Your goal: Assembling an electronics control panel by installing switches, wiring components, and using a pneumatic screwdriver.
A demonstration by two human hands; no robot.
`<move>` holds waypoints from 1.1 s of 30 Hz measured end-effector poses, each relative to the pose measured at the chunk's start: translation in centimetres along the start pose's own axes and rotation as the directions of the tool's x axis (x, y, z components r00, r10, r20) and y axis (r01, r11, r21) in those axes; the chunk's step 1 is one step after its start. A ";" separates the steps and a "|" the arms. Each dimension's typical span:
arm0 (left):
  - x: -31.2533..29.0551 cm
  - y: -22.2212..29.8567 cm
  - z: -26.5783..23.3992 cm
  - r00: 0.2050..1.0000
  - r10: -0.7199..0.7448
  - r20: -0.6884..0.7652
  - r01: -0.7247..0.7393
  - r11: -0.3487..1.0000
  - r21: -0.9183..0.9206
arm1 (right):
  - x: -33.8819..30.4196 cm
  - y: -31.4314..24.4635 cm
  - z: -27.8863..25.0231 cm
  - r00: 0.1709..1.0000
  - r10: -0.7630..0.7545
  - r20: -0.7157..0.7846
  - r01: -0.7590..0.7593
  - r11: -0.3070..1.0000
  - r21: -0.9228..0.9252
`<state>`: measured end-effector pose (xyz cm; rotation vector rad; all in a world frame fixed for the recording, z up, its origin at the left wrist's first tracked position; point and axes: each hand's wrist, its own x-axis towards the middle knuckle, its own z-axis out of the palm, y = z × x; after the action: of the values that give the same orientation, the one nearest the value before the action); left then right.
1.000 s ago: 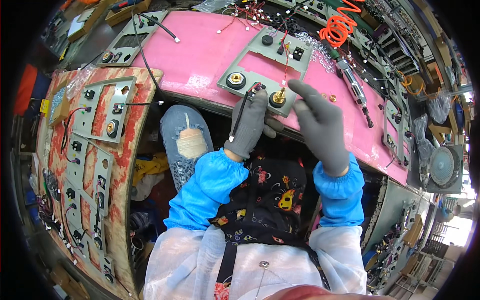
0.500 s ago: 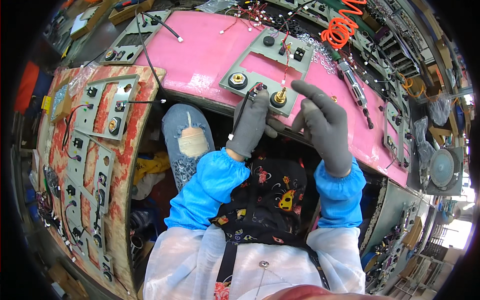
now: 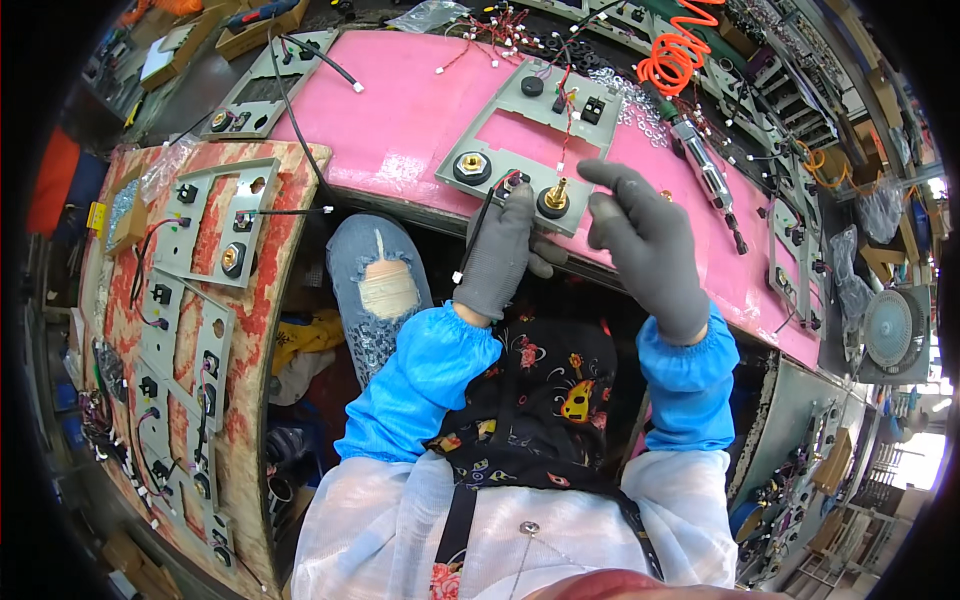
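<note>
A grey metal panel [image 3: 520,165] with a large cutout rests on the pink work surface, its near edge overhanging the front. My left hand [image 3: 498,245], in a grey glove, grips that near edge, fingertips at a small black part with a black cable [image 3: 478,228] hanging from it. To its right stands a brass threaded post [image 3: 557,194] on a black ring. My gloved right hand [image 3: 655,245] hovers just right of the post, index finger and thumb apart, nothing visible between them. A brass nut [image 3: 473,164] sits in a black ring at the panel's left.
A power screwdriver [image 3: 705,175] lies at right, near an orange coiled hose [image 3: 675,60]. Metal washers [image 3: 640,115] and red wires [image 3: 505,35] lie behind the panel. Several similar panels [image 3: 210,225] cover the worn side table [image 3: 275,300]. A fan [image 3: 893,330] stands far right.
The view has shifted slightly. My right hand has drawn a little away from the brass post, its thumb and index finger still apart. My left hand keeps its place on the panel.
</note>
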<state>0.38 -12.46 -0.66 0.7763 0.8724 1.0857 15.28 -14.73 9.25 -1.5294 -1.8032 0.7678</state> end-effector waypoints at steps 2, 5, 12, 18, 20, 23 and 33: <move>-0.1 0.3 0.2 1.000 0.001 -0.003 -0.001 1.000 0.008 | 0.7 -0.9 -0.1 0.982 -0.187 0.031 0.187 0.924 -0.333; 0.4 -0.2 0.0 0.998 -0.021 0.052 0.018 0.999 0.041 | 2.8 0.6 0.1 0.844 -0.501 0.192 0.508 0.632 -0.585; 0.3 0.1 0.1 0.995 0.095 -0.009 -0.092 0.981 0.171 | 3.7 -1.0 1.7 0.870 -0.301 0.389 0.489 0.445 -0.750; 2.9 -3.5 -2.2 0.922 0.361 0.139 -0.387 0.872 0.299 | 3.0 2.7 1.4 0.858 -0.442 0.263 0.489 0.543 -0.683; 2.8 -3.1 -3.3 0.895 0.415 0.167 -0.447 0.830 0.335 | 3.9 3.7 3.3 0.814 -0.550 0.185 0.509 0.523 -0.684; 2.0 -2.5 -2.8 0.827 0.468 0.311 -0.544 0.528 0.653 | 3.5 3.7 3.8 0.845 -0.494 0.203 0.448 0.448 -0.774; -0.5 -1.1 -1.5 0.939 0.300 0.170 -0.328 0.628 0.706 | 0.5 3.4 2.4 0.762 -0.622 -0.180 0.362 0.639 -0.678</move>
<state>-0.65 -13.08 -2.20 1.6755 1.1856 1.0054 15.43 -13.81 5.19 -1.2749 -2.0950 -0.4469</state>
